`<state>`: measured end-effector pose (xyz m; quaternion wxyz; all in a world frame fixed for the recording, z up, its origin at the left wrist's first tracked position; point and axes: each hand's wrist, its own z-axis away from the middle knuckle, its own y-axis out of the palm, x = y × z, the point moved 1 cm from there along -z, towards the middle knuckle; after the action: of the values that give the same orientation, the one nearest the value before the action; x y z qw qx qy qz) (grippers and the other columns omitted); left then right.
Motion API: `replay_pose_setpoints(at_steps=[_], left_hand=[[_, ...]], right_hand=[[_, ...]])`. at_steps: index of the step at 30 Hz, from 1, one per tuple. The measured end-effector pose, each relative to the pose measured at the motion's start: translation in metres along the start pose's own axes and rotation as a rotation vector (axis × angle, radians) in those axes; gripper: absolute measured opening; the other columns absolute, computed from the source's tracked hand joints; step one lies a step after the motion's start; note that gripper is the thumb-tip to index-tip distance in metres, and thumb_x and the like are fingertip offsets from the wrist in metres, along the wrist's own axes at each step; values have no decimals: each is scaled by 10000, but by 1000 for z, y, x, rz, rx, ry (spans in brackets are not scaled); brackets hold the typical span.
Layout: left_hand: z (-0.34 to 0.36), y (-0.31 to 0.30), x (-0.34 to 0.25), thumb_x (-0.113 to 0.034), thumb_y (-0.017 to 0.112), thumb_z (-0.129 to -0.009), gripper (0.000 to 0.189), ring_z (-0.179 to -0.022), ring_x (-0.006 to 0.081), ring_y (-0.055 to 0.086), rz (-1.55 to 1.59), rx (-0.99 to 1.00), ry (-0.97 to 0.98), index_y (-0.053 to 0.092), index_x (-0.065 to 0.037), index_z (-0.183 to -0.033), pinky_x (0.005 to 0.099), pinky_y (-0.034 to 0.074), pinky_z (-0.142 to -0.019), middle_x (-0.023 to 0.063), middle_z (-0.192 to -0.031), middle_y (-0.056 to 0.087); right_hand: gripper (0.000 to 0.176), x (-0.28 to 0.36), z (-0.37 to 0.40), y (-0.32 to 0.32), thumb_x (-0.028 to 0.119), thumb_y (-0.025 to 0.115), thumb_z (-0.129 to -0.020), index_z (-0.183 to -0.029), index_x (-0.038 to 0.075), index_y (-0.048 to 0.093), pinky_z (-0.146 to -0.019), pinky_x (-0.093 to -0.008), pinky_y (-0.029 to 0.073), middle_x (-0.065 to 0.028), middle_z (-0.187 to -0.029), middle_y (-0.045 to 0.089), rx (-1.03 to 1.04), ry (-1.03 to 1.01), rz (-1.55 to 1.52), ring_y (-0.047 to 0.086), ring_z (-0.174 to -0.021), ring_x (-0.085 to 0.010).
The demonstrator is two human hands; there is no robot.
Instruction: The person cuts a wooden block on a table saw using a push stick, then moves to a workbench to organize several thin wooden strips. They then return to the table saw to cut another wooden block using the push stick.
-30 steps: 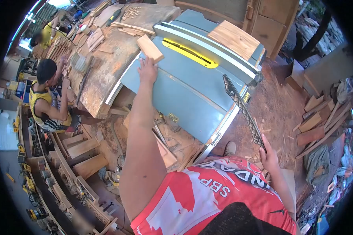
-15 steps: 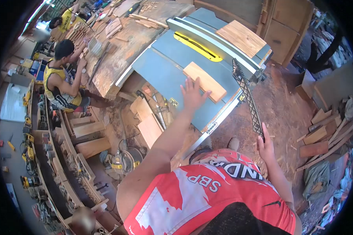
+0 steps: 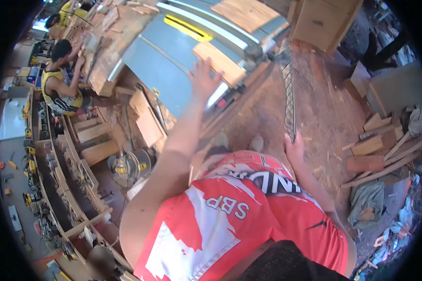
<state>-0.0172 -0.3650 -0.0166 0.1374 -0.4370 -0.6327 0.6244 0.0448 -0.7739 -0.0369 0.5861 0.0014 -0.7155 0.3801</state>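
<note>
The blue-grey desk is spread out ahead of and beneath the left grip, with a wide wooden panel laid beyond it, on the far side of the pale rail. The smaller wooden board is placed flat directly under and beyond the fingertips of the left grip, one end near the desk's front edge. The left grip is held wide open, its fingers spread and rested on the board, not closed around it. The slim, lattice-patterned stick is pointed up and away from the right grip, by which its lower end is held in curled fingers. The board is judged stiff, fairly light and hard to damage, though easily slid on the smooth surface; it is best taken by its two long edges, near the middle. The stick is judged light and rigid, best held by its lower end.
</note>
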Motion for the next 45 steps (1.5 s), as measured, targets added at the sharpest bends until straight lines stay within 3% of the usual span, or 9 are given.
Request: replay_pose_setpoints(at_steps=[2, 4, 9, 13, 17, 21, 24, 38, 45], left_hand=[[5, -1, 4, -562, 572, -909, 795, -1478, 398, 219, -27, 28, -14, 332, -120, -1524, 634, 96, -1164, 233, -1572, 284], [5, -3, 6, -590, 572, -894, 828, -1477, 396, 220, -19, 48, -30, 336, -99, -1518, 622, 90, -1171, 242, -1566, 290], [1, 5, -18, -651, 632, -823, 990, -1496, 366, 176, 7, 52, -186, 289, -42, -1524, 628, 99, -1166, 226, -1592, 238], [4, -1, -45, -658, 649, -804, 1021, -1496, 358, 182, -30, 60, -212, 282, -33, -1523, 625, 70, -1171, 222, -1593, 239], [-7, 6, -42, -668, 641, -807, 1032, -1498, 370, 170, -32, 85, -130, 269, -34, -1530, 611, 53, -1180, 237, -1599, 212], [-22, 10, -48, -685, 619, -814, 1070, -1507, 367, 130, 1, 89, -169, 206, -26, -1548, 588, 52, -1191, 245, -1608, 168], [-18, 8, -47, -690, 611, -815, 1072, -1508, 370, 122, 20, 79, -185, 204, -20, -1547, 585, 42, -1191, 252, -1608, 158], [-21, 5, -35, -738, 584, -799, 1150, -1502, 418, 87, 67, 124, -65, 161, 33, -1539, 610, 18, -1177, 323, -1581, 148], [-19, 9, -24, -753, 622, -742, 1232, -1501, 436, 69, 147, 142, 60, 142, 61, -1533, 617, -11, -1171, 363, -1562, 152]], right_hand=[[270, -33, -7, 14, 182, 634, -936, -1147, 36, 549, -508, -311, 458, -64, -713, 597, 39, 297, -128, 551, -532, -136], [192, -19, -17, 32, 172, 629, -939, -1052, 53, 530, -486, -312, 454, -50, -695, 580, 21, 549, -498, 568, -532, -146], [152, -49, -36, 95, 149, 596, -961, -1012, 68, 478, -451, -307, 442, -32, -706, 553, -7, 682, -991, 546, -501, -156], [140, -37, -31, 73, 156, 590, -966, -1001, 66, 489, -448, -311, 444, -32, -704, 543, 96, 577, -917, 535, -494, -155], [183, -9, -22, 20, 216, 568, -990, -1011, 41, 519, -458, -321, 448, -41, -688, 558, 190, 393, -310, 550, -499, -156], [219, -54, -20, 31, 246, 558, -998, -1045, 36, 516, -446, -312, 438, -45, -621, 534, 19, 422, -529, 540, -457, -160], [216, -31, -32, 17, 245, 552, -1003, -1055, 42, 496, -440, -293, 423, -39, -624, 521, 5, 397, -608, 535, -465, -142], [145, 16, -29, 38, 183, 525, -1010, -937, 70, 471, -426, -261, 397, -9, -617, 501, 45, 128, -276, 511, -468, -111], [179, 71, -13, 64, 204, 566, -991, -919, 58, 493, -456, -279, 408, -12, -614, 500, -83, 183, -240, 507, -488, -102]])
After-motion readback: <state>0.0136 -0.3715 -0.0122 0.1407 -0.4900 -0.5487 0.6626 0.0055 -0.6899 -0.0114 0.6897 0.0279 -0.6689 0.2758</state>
